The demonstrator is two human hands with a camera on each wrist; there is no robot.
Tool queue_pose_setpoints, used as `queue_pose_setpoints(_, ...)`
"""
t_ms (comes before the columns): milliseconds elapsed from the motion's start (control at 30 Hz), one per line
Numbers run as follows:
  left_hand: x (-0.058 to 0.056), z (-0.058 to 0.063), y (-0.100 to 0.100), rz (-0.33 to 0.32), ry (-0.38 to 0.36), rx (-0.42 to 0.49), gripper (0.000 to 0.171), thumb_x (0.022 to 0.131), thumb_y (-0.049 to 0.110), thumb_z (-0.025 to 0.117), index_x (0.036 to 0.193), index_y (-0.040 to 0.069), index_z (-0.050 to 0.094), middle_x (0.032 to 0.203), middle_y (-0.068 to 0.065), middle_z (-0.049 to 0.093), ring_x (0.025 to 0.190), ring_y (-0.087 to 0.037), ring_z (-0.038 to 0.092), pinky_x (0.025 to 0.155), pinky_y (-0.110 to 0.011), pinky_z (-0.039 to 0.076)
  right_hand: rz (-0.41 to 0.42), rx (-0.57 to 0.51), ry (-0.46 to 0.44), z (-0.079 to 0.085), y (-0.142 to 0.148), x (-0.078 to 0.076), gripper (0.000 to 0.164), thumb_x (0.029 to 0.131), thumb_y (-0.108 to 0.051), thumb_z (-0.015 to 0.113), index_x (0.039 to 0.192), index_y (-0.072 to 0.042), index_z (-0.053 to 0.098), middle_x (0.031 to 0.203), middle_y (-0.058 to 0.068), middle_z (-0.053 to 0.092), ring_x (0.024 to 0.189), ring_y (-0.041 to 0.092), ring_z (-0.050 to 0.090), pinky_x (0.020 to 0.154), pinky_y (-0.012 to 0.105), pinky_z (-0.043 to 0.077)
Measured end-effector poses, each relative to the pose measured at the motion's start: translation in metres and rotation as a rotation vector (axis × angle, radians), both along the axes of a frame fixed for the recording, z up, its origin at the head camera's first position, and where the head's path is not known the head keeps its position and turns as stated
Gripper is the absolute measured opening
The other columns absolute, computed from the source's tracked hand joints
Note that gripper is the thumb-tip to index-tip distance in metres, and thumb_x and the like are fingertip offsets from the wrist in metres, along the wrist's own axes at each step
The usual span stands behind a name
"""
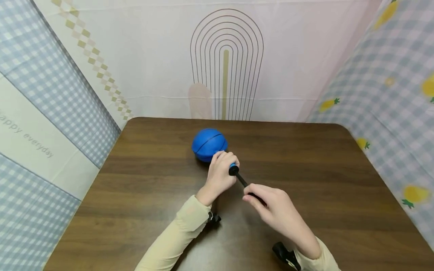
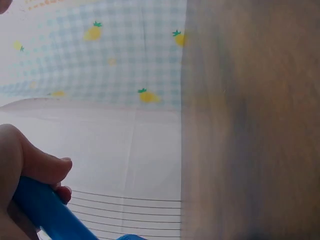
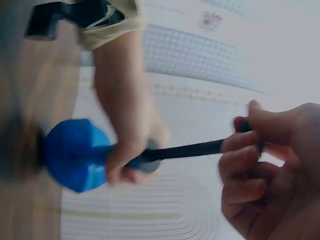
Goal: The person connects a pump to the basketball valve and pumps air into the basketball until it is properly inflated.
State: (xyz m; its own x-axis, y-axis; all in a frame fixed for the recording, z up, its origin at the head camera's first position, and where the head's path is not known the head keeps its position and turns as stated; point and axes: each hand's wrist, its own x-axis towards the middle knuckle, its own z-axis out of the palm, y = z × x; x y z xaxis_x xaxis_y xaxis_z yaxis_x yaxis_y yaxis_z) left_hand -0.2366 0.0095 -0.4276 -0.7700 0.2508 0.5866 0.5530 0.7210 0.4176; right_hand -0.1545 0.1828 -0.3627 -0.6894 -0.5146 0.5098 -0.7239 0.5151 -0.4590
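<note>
A blue ball (image 1: 209, 144) with dark seam lines rests on the table beyond both hands. My left hand (image 1: 221, 172) grips the blue barrel of a hand pump (image 2: 50, 207), close beside the ball. From the barrel's black end cap (image 1: 233, 170) a black rod (image 3: 190, 149) runs out toward my right hand (image 1: 279, 209). That hand holds the dark handle at the rod's far end, with fingers curled round it. In the right wrist view the barrel points at the ball (image 3: 70, 156); blur hides how the two join.
The brown wooden table (image 1: 152, 210) has rounded far corners. A white patterned cloth (image 1: 152, 56) hangs behind it, with checked cloths at both sides. Each wrist wears a black camera mount (image 1: 284, 254).
</note>
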Motion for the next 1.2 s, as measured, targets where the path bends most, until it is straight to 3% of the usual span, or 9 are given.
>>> queue_pose_setpoints(133,-0.001,-0.002,-0.001,0.009,0.063,-0.04,0.021,0.071,-0.002,0.071,0.075,0.013,0.058,0.074,0.002,0.057,0.085,-0.018,0.059,0.107,-0.047,0.04,-0.028,0.0,-0.014,-0.02,-0.007,-0.017,0.016,0.084,-0.009,0.071,0.085,-0.021,0.061,0.068,-0.012,0.051,0.057,-0.007,0.038,0.053,0.012,0.035)
queue_pose_setpoints(267,0.004,-0.007,-0.004,0.017,0.105,-0.159,0.023,0.071,0.013,0.081,0.076,0.014,0.059,0.075,0.003,0.058,0.082,-0.016,0.057,0.105,-0.046,0.039,-0.055,0.049,-0.084,-0.044,-0.017,-0.036,0.005,0.089,-0.016,0.066,0.087,-0.019,0.064,0.072,-0.01,0.054,0.059,-0.003,0.041,0.055,0.016,0.038)
queue_pose_setpoints(333,0.004,-0.009,-0.006,0.022,0.112,-0.208,0.027,0.069,0.021,0.084,0.077,0.016,0.059,0.076,0.005,0.058,0.081,-0.014,0.057,0.105,-0.045,0.039,-0.047,0.081,-0.091,-0.048,-0.019,-0.04,0.003,0.092,-0.02,0.063,0.09,-0.019,0.065,0.074,-0.01,0.055,0.06,-0.002,0.042,0.056,0.016,0.039)
queue_pose_setpoints(500,-0.005,-0.006,-0.013,0.044,0.118,-0.204,0.021,0.07,0.007,0.076,0.076,0.017,0.059,0.075,0.005,0.058,0.081,-0.014,0.058,0.106,-0.044,0.04,-0.015,0.126,-0.064,-0.029,-0.01,-0.032,0.003,0.093,-0.022,0.062,0.09,-0.022,0.063,0.073,-0.014,0.051,0.06,-0.003,0.04,0.056,0.015,0.037)
queue_pose_setpoints(667,-0.012,-0.001,-0.014,0.061,0.087,-0.167,0.025,0.068,-0.007,0.067,0.075,0.016,0.059,0.073,0.004,0.057,0.082,-0.016,0.058,0.107,-0.046,0.039,0.013,0.123,0.005,-0.009,0.011,-0.012,0.014,0.086,-0.015,0.07,0.087,-0.025,0.061,0.072,-0.019,0.05,0.059,-0.008,0.037,0.054,0.011,0.034)
queue_pose_setpoints(800,-0.006,-0.001,-0.002,0.017,0.035,-0.162,0.025,0.065,-0.006,0.068,0.076,0.015,0.059,0.075,0.004,0.058,0.083,-0.016,0.057,0.106,-0.045,0.039,-0.01,0.109,0.036,-0.013,0.011,-0.015,0.018,0.082,-0.01,0.073,0.084,-0.024,0.061,0.071,-0.017,0.053,0.059,-0.007,0.039,0.054,0.011,0.034)
queue_pose_setpoints(967,0.005,-0.005,0.011,-0.056,-0.007,-0.138,0.019,0.071,0.013,0.077,0.079,0.015,0.059,0.076,0.004,0.058,0.083,-0.015,0.057,0.101,-0.04,0.039,-0.065,0.124,-0.016,-0.027,-0.005,-0.033,0.01,0.086,-0.014,0.07,0.085,-0.021,0.063,0.07,-0.011,0.055,0.058,-0.003,0.042,0.053,0.015,0.037)
queue_pose_setpoints(1067,0.004,-0.005,0.008,-0.028,0.003,-0.167,0.022,0.073,0.024,0.079,0.079,0.017,0.059,0.076,0.005,0.058,0.082,-0.013,0.057,0.103,-0.04,0.039,-0.077,0.152,-0.029,-0.031,-0.012,-0.039,0.005,0.089,-0.016,0.068,0.087,-0.02,0.064,0.071,-0.01,0.055,0.058,-0.001,0.042,0.053,0.017,0.036)
queue_pose_setpoints(1200,-0.003,-0.004,0.0,0.014,0.026,-0.208,0.019,0.072,0.014,0.077,0.077,0.017,0.059,0.076,0.006,0.058,0.082,-0.013,0.057,0.107,-0.042,0.038,-0.062,0.165,-0.072,-0.023,-0.008,-0.03,0.005,0.091,-0.018,0.065,0.087,-0.021,0.063,0.07,-0.014,0.05,0.058,-0.003,0.039,0.054,0.016,0.035)
